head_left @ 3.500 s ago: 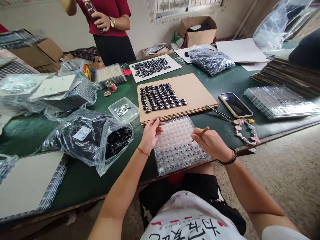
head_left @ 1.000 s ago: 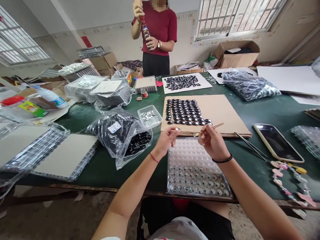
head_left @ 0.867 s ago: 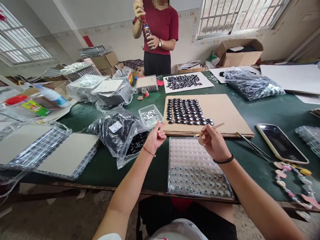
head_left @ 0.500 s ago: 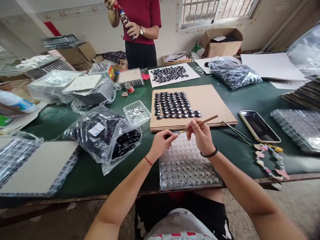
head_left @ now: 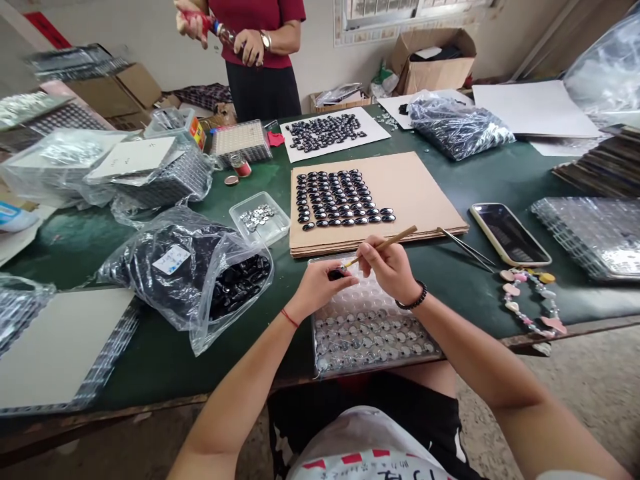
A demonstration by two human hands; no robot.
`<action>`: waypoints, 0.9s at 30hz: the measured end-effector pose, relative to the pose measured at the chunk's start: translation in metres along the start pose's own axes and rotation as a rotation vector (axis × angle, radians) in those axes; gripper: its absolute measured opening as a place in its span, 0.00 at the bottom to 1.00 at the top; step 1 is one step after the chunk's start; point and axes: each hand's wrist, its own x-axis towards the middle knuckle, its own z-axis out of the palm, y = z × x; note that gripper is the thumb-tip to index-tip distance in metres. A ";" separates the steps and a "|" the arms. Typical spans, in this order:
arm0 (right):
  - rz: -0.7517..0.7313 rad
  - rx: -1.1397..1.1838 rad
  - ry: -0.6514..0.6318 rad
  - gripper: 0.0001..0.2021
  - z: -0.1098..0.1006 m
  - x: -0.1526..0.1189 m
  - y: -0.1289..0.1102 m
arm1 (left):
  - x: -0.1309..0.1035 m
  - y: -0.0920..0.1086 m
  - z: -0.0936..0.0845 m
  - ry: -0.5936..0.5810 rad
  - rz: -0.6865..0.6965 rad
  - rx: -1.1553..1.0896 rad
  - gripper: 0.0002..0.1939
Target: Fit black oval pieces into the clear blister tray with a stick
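My left hand (head_left: 317,288) pinches a small glossy black piece (head_left: 336,274) between thumb and fingers. My right hand (head_left: 393,272) grips a thin brown stick (head_left: 401,235) with a yellowish lower end, much like a fine brush. That end meets or nearly meets the black piece; I cannot tell which. Beneath both hands lies a clear plastic tray (head_left: 373,343) of round pockets, its near rows holding small clear and silvery pieces. Beyond it, rows of oval black pieces (head_left: 335,198) sit on a stack of brown cardboard (head_left: 420,193).
Left of the cardboard are an open plastic box (head_left: 277,230) of small metal parts and a bag of black pieces (head_left: 170,280). Tweezers (head_left: 467,248), a phone (head_left: 510,233) and a beaded bracelet (head_left: 513,307) lie right. Across the table stands a person (head_left: 260,40) with a bottle.
The view has shifted, so most things sit further left and higher. My left hand has turned, showing more of the black piece. The person's hand has moved at the bottle's top.
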 end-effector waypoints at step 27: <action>-0.243 -0.497 -0.048 0.12 -0.003 -0.005 -0.001 | 0.003 -0.003 0.002 -0.002 -0.098 -0.307 0.20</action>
